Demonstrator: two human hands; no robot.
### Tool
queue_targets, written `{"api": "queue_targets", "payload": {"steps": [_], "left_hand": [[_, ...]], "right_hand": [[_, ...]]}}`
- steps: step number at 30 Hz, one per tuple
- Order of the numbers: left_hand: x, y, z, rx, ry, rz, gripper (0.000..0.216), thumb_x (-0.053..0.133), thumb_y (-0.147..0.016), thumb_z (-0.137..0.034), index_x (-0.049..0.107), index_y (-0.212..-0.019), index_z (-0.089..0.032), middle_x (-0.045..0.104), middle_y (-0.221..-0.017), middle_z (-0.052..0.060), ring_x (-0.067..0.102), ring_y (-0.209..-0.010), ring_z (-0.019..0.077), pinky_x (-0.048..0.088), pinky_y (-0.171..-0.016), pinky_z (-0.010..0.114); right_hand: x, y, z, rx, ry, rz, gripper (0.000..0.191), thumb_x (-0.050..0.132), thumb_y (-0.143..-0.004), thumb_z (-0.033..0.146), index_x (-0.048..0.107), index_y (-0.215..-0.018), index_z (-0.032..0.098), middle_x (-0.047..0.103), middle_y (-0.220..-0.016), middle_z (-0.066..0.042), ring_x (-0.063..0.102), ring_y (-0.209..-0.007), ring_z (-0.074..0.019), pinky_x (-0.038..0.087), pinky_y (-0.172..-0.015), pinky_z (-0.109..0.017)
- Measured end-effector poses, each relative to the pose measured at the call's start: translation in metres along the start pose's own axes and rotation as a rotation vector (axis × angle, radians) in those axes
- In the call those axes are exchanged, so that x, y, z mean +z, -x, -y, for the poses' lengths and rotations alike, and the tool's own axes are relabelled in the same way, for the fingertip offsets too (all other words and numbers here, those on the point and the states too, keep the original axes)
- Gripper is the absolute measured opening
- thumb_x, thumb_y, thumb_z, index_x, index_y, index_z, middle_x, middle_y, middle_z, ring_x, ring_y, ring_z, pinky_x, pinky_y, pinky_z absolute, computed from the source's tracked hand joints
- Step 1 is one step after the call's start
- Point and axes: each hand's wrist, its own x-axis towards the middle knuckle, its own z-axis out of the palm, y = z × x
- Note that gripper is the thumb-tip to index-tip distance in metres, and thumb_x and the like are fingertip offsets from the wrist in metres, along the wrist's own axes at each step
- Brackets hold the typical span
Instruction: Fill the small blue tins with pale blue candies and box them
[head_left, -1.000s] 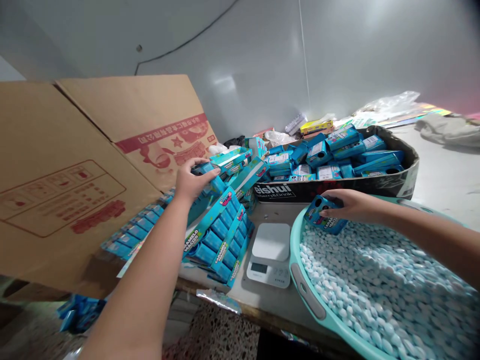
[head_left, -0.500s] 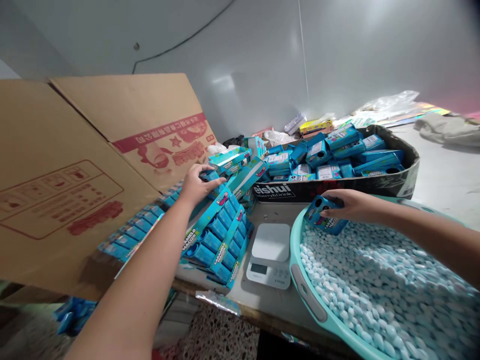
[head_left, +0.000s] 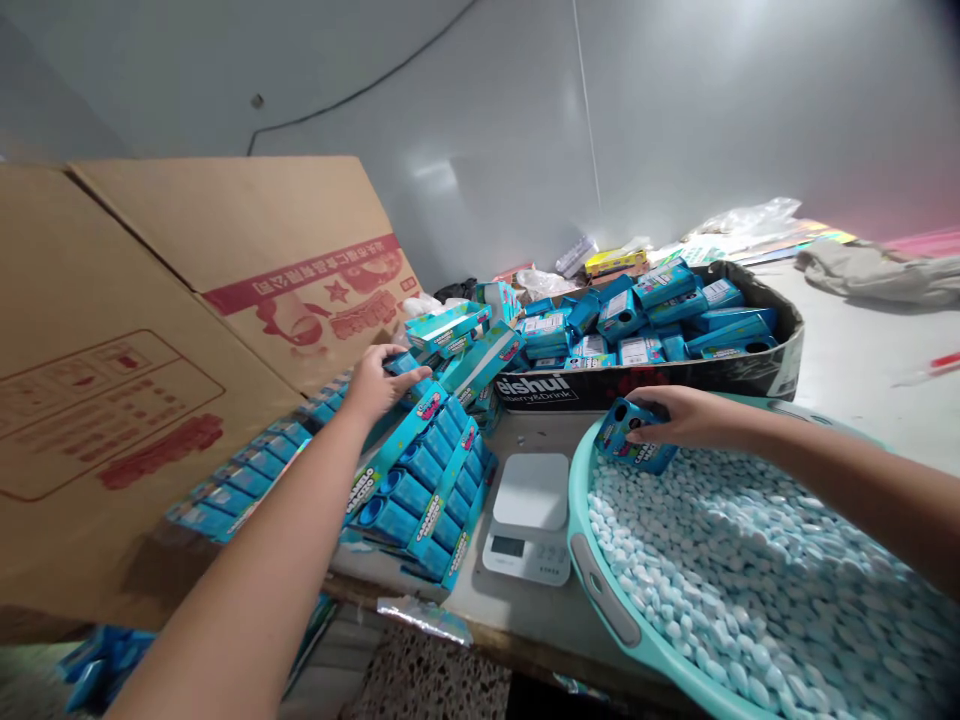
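Left hand (head_left: 381,382) and right hand (head_left: 675,415) are well apart above the worktop (head_left: 855,365): the first has fingers and thumb narrowly about a small blue box (head_left: 405,363), though whether it grips the box cannot be told; the second pinches a printed box (head_left: 628,438). At far left stands a large cardboard carton (head_left: 142,270) with red print, the left forearm crossing in front of it. A row of blue packs (head_left: 259,462) lies at its foot, and a blue heap (head_left: 101,665) sits lower down. Next, just below the left hand, a tilted display tray (head_left: 427,512) lettered "CARAMELO MACIZO" is filled with blue boxes, some showing round openings. Further right is a white kitchen scale (head_left: 531,490), between that tray and a turquoise basin (head_left: 579,500). Behind it, a low black box (head_left: 630,387) is heaped with loose blue boxes (head_left: 667,305). Pale blue and white candies (head_left: 750,570) fill the basin; the printed box is tilted at its left rim, a dark hole showing at one end. At far right lies a crumpled grey cloth (head_left: 881,272).
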Motion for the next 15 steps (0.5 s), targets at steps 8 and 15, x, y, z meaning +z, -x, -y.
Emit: {"api": "queue_targets", "payload": {"steps": [8,15], "left_hand": [[-0.011,0.003,-0.002,-0.003,-0.024,0.181,0.1,0.083,-0.049,-0.063,0.044,-0.131,-0.021,0.053,-0.135,0.017,0.055,-0.122,0.0333,0.046,-0.103,0.047],[-0.034,0.028,0.002,-0.224,-0.086,0.378,0.126,0.087,-0.052,-0.06,0.019,-0.153,-0.027,0.056,-0.138,0.022,0.058,-0.125,0.0383,0.047,-0.102,0.054]], "right_hand": [[0.008,0.005,0.005,-0.014,-0.024,0.017,0.049,0.068,-0.077,0.055,0.062,-0.11,0.02,0.072,-0.101,-0.004,0.067,-0.095,-0.0287,0.053,-0.081,-0.034],[0.008,0.002,0.003,0.02,0.043,0.007,0.048,0.069,-0.075,0.053,0.064,-0.11,0.021,0.073,-0.103,-0.003,0.067,-0.095,-0.0293,0.054,-0.079,-0.035]]}}
